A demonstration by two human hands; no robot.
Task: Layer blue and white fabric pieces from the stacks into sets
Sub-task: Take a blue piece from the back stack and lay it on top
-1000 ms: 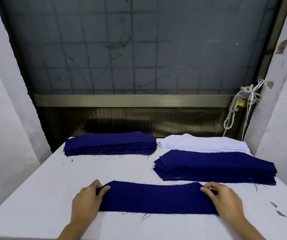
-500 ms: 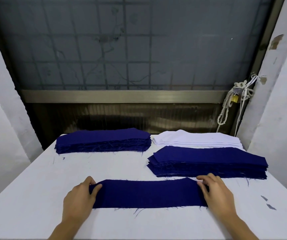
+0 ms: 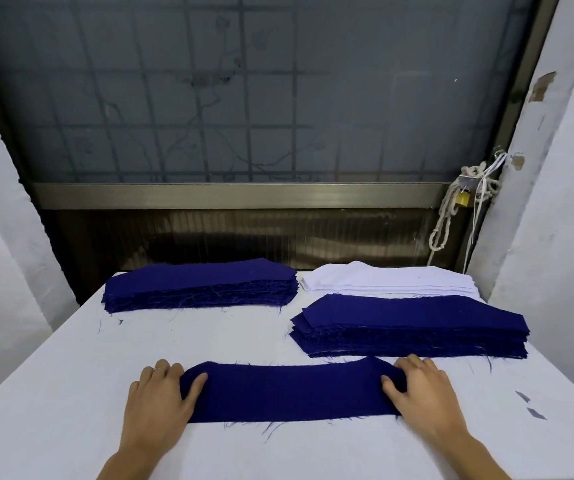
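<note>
At 6 o'clock on the white cloth-covered table (image 3: 71,375), closest to the person, a single long curved piece of dark blue woven fabric (image 3: 289,393) lies flat, with frayed threads trailing from its near edge. The left hand (image 3: 159,400) lies palm down over the piece's 9 o'clock end. Its fingers are relaxed and nearly straight and its thumb stretches onto the cloth, pressing rather than gripping. A thin ring (image 3: 156,368) sits on one finger. The right hand (image 3: 424,396) mirrors it at the 3 o'clock end, flat and spread, thumb on the fabric, nothing clasped. Small grey fabric scraps (image 3: 535,412) lie at 4 o'clock, apart from that hand.

The table also carries three piles. At 2 o'clock a thick stack of dark blue fabric pieces (image 3: 413,320) sits just beyond the right fingertips. Behind it at 1 o'clock, partly hidden by it, is a lower stack of white fabric pieces (image 3: 382,280). At 11 o'clock a second dark blue stack (image 3: 199,282) ends just beside the white one.

Past the table stands a metal-framed window with a wire grille (image 3: 244,98). At 2 o'clock beside it hangs a knotted white rope (image 3: 443,230) with a yellow padlock (image 3: 464,199).
</note>
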